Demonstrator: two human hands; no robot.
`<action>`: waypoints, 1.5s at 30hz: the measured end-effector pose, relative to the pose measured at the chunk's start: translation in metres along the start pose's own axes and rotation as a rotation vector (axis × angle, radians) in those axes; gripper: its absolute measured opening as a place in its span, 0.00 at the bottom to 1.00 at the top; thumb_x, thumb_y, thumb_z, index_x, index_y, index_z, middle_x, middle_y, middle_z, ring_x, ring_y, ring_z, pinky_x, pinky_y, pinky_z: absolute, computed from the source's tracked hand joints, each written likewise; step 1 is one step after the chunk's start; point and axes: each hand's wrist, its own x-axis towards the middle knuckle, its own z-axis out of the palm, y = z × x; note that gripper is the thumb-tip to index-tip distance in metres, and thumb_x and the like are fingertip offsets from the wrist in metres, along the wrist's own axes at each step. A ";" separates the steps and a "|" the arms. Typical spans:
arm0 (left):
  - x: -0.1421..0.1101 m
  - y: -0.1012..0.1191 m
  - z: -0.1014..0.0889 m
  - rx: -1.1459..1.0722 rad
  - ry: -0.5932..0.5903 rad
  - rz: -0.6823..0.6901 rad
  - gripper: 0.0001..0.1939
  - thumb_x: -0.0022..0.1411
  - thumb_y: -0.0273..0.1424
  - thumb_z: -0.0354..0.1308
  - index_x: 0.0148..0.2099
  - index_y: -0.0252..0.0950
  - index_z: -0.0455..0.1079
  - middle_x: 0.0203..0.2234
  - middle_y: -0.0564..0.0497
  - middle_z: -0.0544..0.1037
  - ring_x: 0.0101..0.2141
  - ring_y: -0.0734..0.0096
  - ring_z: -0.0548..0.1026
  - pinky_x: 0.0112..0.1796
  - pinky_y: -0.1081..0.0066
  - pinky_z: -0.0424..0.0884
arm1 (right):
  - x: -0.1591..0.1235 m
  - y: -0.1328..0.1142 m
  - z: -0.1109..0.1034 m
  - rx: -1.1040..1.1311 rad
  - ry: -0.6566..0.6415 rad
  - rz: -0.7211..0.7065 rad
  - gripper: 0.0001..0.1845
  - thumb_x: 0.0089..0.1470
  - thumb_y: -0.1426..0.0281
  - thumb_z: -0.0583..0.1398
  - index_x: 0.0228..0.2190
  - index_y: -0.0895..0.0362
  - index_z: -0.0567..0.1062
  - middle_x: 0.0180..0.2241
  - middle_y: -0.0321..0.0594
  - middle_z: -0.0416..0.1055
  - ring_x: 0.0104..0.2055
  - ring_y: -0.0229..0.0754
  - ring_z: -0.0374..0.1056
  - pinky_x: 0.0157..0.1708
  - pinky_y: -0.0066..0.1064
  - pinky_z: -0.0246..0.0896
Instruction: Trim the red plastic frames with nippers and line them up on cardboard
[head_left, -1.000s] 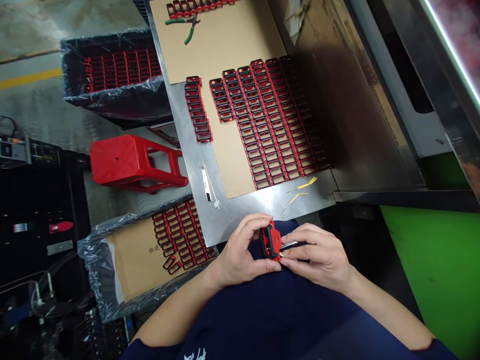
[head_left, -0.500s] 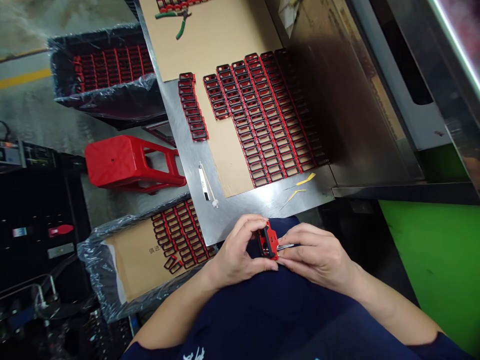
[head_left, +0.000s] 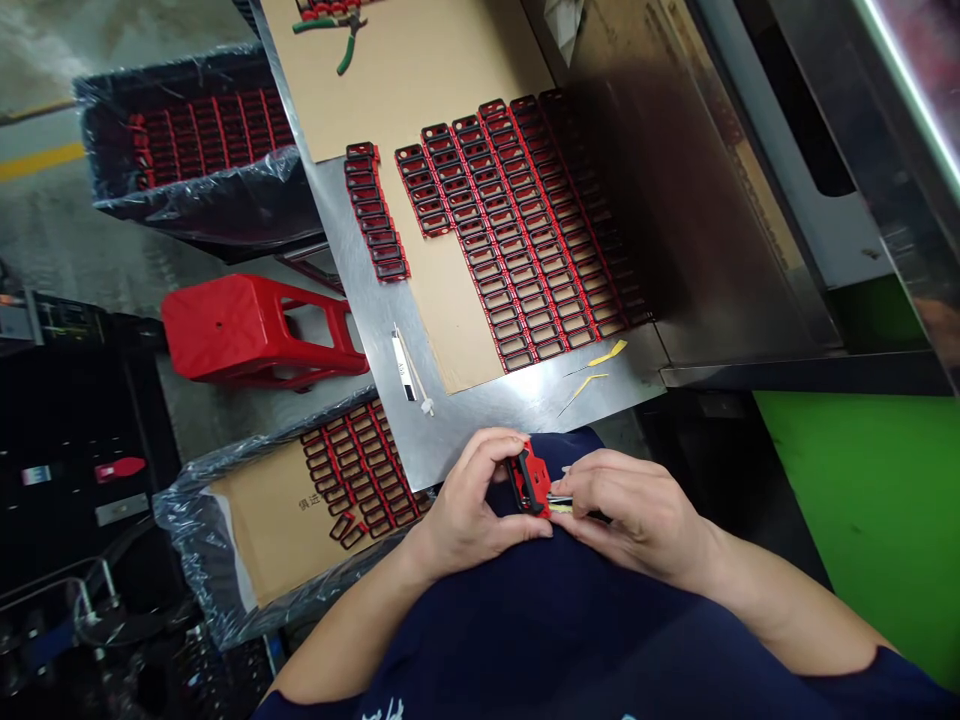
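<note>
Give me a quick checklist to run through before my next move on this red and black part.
1. Part secure: ok, between the left hand's fingers and thumb.
2. Thin metal tool ready: ok, in the right hand, pointing at the part.
3. Tool tip seated properly: cannot tell, too small to make out.
4. Pliers away from both hands: ok, at the table's far end.
5. Yellow-handled picks put down: ok, both lie on bare metal.
6. Parts in the nearer box lined up: not ok, two look askew.
</note>
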 end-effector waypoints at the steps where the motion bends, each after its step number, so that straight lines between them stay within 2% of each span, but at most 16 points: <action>1: 0.000 0.000 0.001 -0.028 0.002 -0.021 0.36 0.53 0.44 0.73 0.58 0.43 0.63 0.51 0.40 0.70 0.51 0.56 0.74 0.40 0.67 0.79 | -0.001 0.000 0.001 0.013 0.009 0.005 0.09 0.62 0.79 0.63 0.33 0.56 0.70 0.35 0.40 0.77 0.36 0.42 0.74 0.38 0.31 0.74; 3: -0.002 -0.002 0.003 -0.143 0.017 -0.055 0.35 0.53 0.39 0.74 0.59 0.44 0.62 0.53 0.42 0.68 0.50 0.59 0.75 0.43 0.66 0.80 | -0.003 0.002 0.004 0.084 0.073 0.097 0.08 0.60 0.78 0.65 0.33 0.57 0.72 0.34 0.39 0.77 0.36 0.41 0.75 0.38 0.29 0.74; 7: -0.006 -0.004 0.005 -0.490 0.050 -0.083 0.34 0.58 0.31 0.71 0.61 0.49 0.59 0.61 0.44 0.60 0.48 0.67 0.78 0.51 0.63 0.78 | -0.009 0.007 0.008 0.449 0.279 0.567 0.12 0.54 0.68 0.72 0.33 0.57 0.74 0.34 0.41 0.78 0.35 0.41 0.77 0.37 0.27 0.76; 9: -0.009 -0.004 0.004 -0.588 0.058 -0.100 0.33 0.59 0.30 0.70 0.61 0.51 0.58 0.63 0.46 0.58 0.49 0.68 0.78 0.52 0.65 0.77 | -0.010 0.010 0.009 0.617 0.342 0.707 0.16 0.51 0.64 0.74 0.33 0.57 0.74 0.34 0.42 0.78 0.34 0.41 0.77 0.35 0.26 0.76; 13: -0.013 -0.003 0.001 -0.665 0.084 -0.122 0.32 0.59 0.31 0.70 0.60 0.52 0.58 0.63 0.47 0.60 0.51 0.65 0.77 0.53 0.63 0.76 | -0.009 0.011 0.008 0.722 0.358 0.729 0.16 0.49 0.65 0.75 0.32 0.57 0.75 0.34 0.42 0.78 0.33 0.39 0.76 0.37 0.25 0.76; 21: -0.013 -0.007 0.001 -0.797 0.113 -0.160 0.32 0.57 0.32 0.72 0.59 0.52 0.61 0.63 0.50 0.62 0.52 0.66 0.78 0.55 0.65 0.75 | -0.007 0.011 0.010 0.676 0.310 0.719 0.16 0.48 0.64 0.75 0.30 0.57 0.76 0.34 0.42 0.77 0.35 0.41 0.76 0.38 0.26 0.75; 28: -0.018 -0.007 0.002 -0.831 0.114 -0.144 0.32 0.56 0.32 0.73 0.58 0.53 0.62 0.63 0.51 0.64 0.52 0.68 0.79 0.55 0.67 0.75 | -0.003 0.009 0.010 0.655 0.275 0.711 0.14 0.49 0.65 0.74 0.29 0.57 0.76 0.34 0.42 0.78 0.36 0.41 0.76 0.39 0.26 0.75; 31: -0.013 -0.017 -0.003 -0.741 0.156 -0.158 0.34 0.53 0.38 0.74 0.57 0.50 0.60 0.62 0.48 0.67 0.51 0.63 0.79 0.53 0.62 0.77 | -0.009 0.020 0.012 0.619 0.274 0.762 0.15 0.47 0.62 0.74 0.30 0.57 0.78 0.36 0.43 0.78 0.37 0.43 0.75 0.40 0.29 0.75; 33: 0.006 -0.033 -0.017 -0.503 0.278 -0.248 0.35 0.51 0.41 0.74 0.55 0.45 0.60 0.58 0.44 0.71 0.49 0.61 0.80 0.51 0.60 0.77 | -0.017 0.038 0.013 0.549 0.363 0.861 0.20 0.43 0.57 0.76 0.30 0.58 0.79 0.35 0.44 0.77 0.34 0.42 0.74 0.36 0.29 0.74; 35: 0.043 -0.055 -0.041 -0.074 0.443 -0.451 0.32 0.51 0.41 0.72 0.53 0.39 0.61 0.53 0.41 0.76 0.47 0.61 0.80 0.50 0.62 0.77 | -0.025 0.062 0.014 0.465 0.514 0.954 0.26 0.37 0.51 0.77 0.28 0.59 0.78 0.33 0.43 0.76 0.30 0.39 0.71 0.32 0.28 0.72; 36: 0.065 -0.068 -0.057 0.225 0.500 -0.606 0.29 0.53 0.41 0.69 0.53 0.37 0.63 0.50 0.42 0.78 0.47 0.62 0.80 0.51 0.63 0.75 | -0.028 0.074 0.014 0.432 0.582 0.979 0.28 0.36 0.49 0.77 0.27 0.59 0.78 0.31 0.42 0.75 0.28 0.38 0.69 0.30 0.27 0.70; 37: 0.089 -0.080 -0.074 0.359 0.538 -0.678 0.28 0.54 0.40 0.68 0.53 0.35 0.65 0.50 0.41 0.78 0.49 0.59 0.79 0.53 0.60 0.73 | -0.032 0.085 0.014 0.407 0.635 0.990 0.30 0.34 0.47 0.76 0.26 0.59 0.77 0.29 0.42 0.74 0.28 0.38 0.67 0.30 0.27 0.70; 39: 0.133 -0.103 -0.107 0.518 0.606 -0.769 0.27 0.56 0.41 0.65 0.53 0.32 0.68 0.52 0.34 0.77 0.54 0.48 0.75 0.57 0.50 0.68 | -0.038 0.103 0.015 0.376 0.687 0.989 0.32 0.33 0.44 0.75 0.26 0.59 0.76 0.28 0.41 0.73 0.28 0.38 0.67 0.30 0.28 0.69; 41: 0.168 -0.121 -0.131 0.626 0.640 -0.848 0.28 0.56 0.43 0.65 0.52 0.29 0.70 0.54 0.28 0.75 0.58 0.38 0.70 0.57 0.44 0.65 | -0.044 0.116 0.016 0.343 0.723 0.998 0.33 0.32 0.43 0.75 0.26 0.59 0.76 0.28 0.41 0.72 0.28 0.40 0.67 0.29 0.30 0.69; 43: 0.190 -0.134 -0.143 0.720 0.645 -0.915 0.29 0.55 0.44 0.65 0.51 0.26 0.71 0.54 0.24 0.74 0.59 0.33 0.68 0.57 0.40 0.63 | -0.053 0.126 0.019 0.298 0.761 1.016 0.34 0.33 0.43 0.73 0.27 0.60 0.76 0.27 0.42 0.72 0.28 0.41 0.67 0.29 0.31 0.68; 45: 0.202 -0.144 -0.146 0.796 0.640 -0.950 0.31 0.55 0.44 0.65 0.53 0.25 0.70 0.54 0.22 0.74 0.59 0.32 0.68 0.57 0.39 0.61 | -0.063 0.136 0.021 0.234 0.807 1.039 0.34 0.33 0.42 0.71 0.28 0.60 0.76 0.27 0.42 0.72 0.27 0.41 0.66 0.29 0.31 0.67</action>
